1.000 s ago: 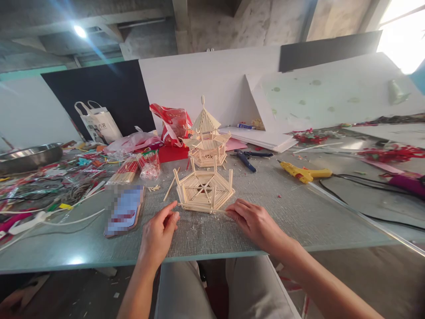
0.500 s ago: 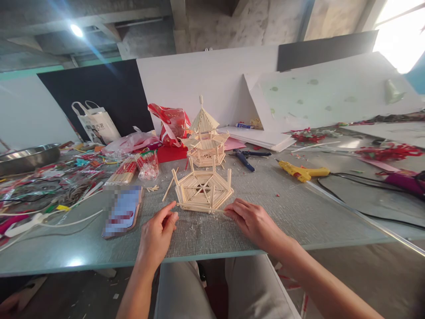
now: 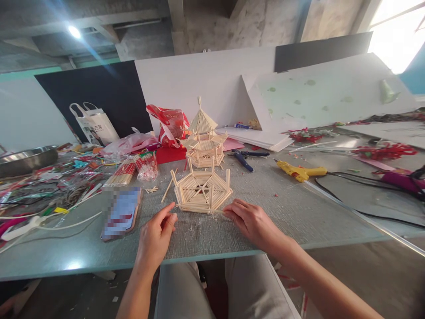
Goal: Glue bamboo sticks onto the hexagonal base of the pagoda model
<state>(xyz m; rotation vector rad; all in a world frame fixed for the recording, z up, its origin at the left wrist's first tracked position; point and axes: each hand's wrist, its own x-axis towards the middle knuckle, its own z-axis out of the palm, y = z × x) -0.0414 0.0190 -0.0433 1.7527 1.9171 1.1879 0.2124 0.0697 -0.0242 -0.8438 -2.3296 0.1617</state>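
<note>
A hexagonal frame of pale wooden sticks (image 3: 195, 204), with short upright posts, lies on the table in front of me. My right hand (image 3: 247, 219) is closed at its front right corner, pinching the end of a thin wooden stick (image 3: 217, 211) that runs along the front edge. On the other side, my left hand (image 3: 157, 230) has its index fingertip at the front left corner, with the thumb apart from it and nothing gripped. Behind the frame stands a tiered stick pagoda (image 3: 203, 128) with a pointed roof.
A phone (image 3: 121, 215) and bundled sticks (image 3: 121, 172) lie to the left. Blue-handled pliers (image 3: 244, 160) rest behind on the right, and a yellow glue gun (image 3: 300, 171) with a cord lies further right. Red plastic bag (image 3: 171, 126) and metal bowl (image 3: 28, 160) stand further back.
The view has shifted very slightly. Both hands keep their places at the frame's front corners, and nothing else has visibly moved.
</note>
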